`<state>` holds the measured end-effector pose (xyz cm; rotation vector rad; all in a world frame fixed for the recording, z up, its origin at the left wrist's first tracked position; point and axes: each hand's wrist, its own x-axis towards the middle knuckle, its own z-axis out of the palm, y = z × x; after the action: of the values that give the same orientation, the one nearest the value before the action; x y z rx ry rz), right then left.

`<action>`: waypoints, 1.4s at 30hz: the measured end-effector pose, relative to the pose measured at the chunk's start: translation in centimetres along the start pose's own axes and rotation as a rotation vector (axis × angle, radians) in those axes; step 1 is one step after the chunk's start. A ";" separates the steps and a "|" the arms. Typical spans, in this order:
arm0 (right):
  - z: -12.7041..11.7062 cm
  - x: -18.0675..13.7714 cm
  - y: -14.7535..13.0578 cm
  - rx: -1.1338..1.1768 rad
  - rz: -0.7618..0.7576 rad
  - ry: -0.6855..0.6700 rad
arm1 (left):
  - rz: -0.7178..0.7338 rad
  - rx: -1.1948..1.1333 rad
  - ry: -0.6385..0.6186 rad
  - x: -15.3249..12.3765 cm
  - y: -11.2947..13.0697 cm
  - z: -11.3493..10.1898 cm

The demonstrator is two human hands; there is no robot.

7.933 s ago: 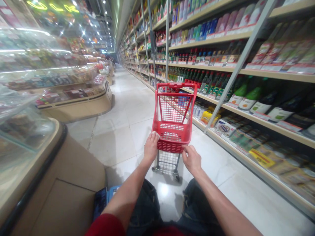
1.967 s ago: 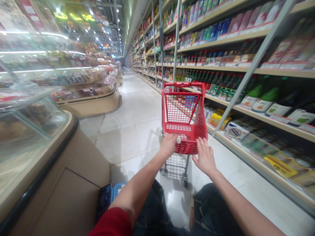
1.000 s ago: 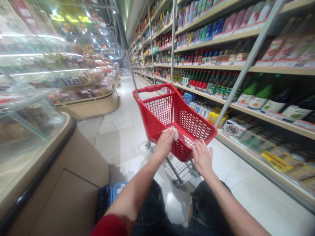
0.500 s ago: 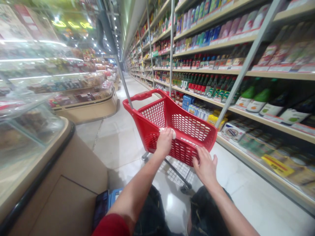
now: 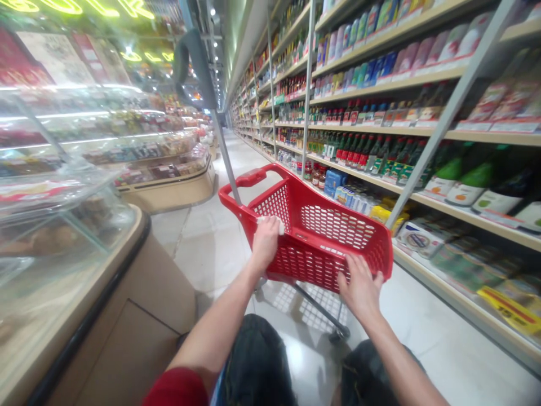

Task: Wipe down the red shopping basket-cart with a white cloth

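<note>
A red plastic shopping cart with perforated walls stands in front of my knees, angled across the aisle. At its near rim, toward the handle end, my left hand is closed on a crumpled white cloth or tissue and presses it to the plastic. Farther right, my right hand lies against the near wall with its fingers spread and the tips up by the rim. No goods show inside the visible part of the basket.
Shelves with bottles, cans and boxed packs line the right side. On the left is a rounded counter with a glass case on top, and a display stand beyond. A grey pole with a dark grip rises by the cart handle.
My left hand has slid left along the near rim toward the handle, with the white cloth in it. My right hand stays at the near wall. The view has shifted a little.
</note>
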<state>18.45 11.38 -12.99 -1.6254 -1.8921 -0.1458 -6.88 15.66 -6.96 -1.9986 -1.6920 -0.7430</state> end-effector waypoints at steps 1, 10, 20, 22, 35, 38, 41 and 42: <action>0.0 0.2 -0.1 -0.002 0.003 0.000 | -0.033 0.018 0.014 0.3 -1.1 -0.6; 0.5 2.1 -3.9 0.046 -0.131 -0.037 | 0.039 0.014 -0.038 -0.6 0.4 -1.8; 0.3 1.7 -2.2 -0.015 -0.062 -0.114 | -0.103 0.121 -0.032 0.4 -3.2 -3.4; 0.3 1.8 -2.5 -0.015 -0.046 -0.117 | -0.041 0.098 -0.044 0.0 -2.2 -2.7; 0.2 1.5 -1.3 0.034 -0.080 -0.042 | 0.016 0.002 -0.103 0.1 0.7 -1.1; -0.1 1.5 -0.7 0.040 -0.069 -0.059 | 0.089 -0.049 -0.156 -0.2 2.4 -0.3; -0.6 1.4 -0.3 0.053 -0.056 -0.086 | 0.068 -0.073 -0.178 0.7 0.9 -0.8; -0.7 1.3 -0.3 0.060 -0.050 -0.093 | 0.024 -0.075 -0.164 1.2 -0.2 -1.2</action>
<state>18.46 12.09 -11.65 -1.5698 -1.9889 -0.0342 -7.09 15.88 -5.25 -2.1802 -1.7512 -0.6587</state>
